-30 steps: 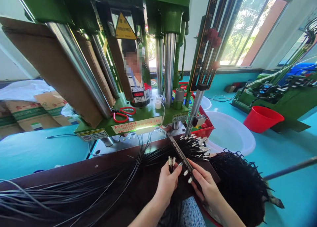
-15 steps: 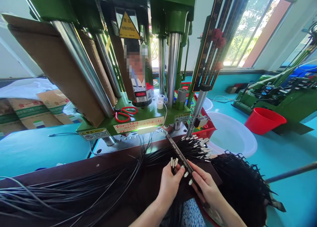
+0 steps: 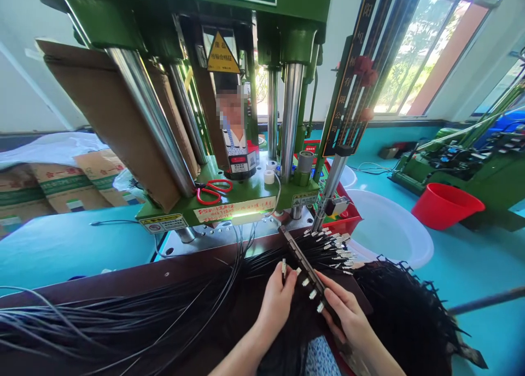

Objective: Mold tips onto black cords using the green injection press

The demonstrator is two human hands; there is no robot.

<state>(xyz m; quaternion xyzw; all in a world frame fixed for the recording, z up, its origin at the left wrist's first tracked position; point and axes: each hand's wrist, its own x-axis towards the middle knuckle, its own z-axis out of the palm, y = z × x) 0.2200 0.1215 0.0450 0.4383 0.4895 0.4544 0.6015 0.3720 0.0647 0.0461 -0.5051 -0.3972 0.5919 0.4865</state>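
Observation:
My left hand (image 3: 278, 302) is closed in a pinch on a thin black cable whose small metal end (image 3: 283, 266) sticks up above the fingertips. It sits just left of a long dark slotted bar (image 3: 302, 261) that lies slantwise on the brown bench. My right hand (image 3: 346, 316) grips the near end of that bar. Several metal-tipped cable ends (image 3: 332, 246) lie in the bar's slots, and more stick out to its right. A thick bundle of black cables (image 3: 123, 316) runs off to the left.
A green press machine (image 3: 229, 201) with steel columns stands right behind the bench, red scissors (image 3: 213, 190) on its base. Another person is seen through it. A white basin (image 3: 389, 228) and a red bucket (image 3: 447, 206) sit on the right. A heap of black parts (image 3: 410, 316) lies beside my right arm.
The few metal cable ends held in my left hand are down to one. More ends now sit in the bar near my right hand. The view has shifted a little down and right.

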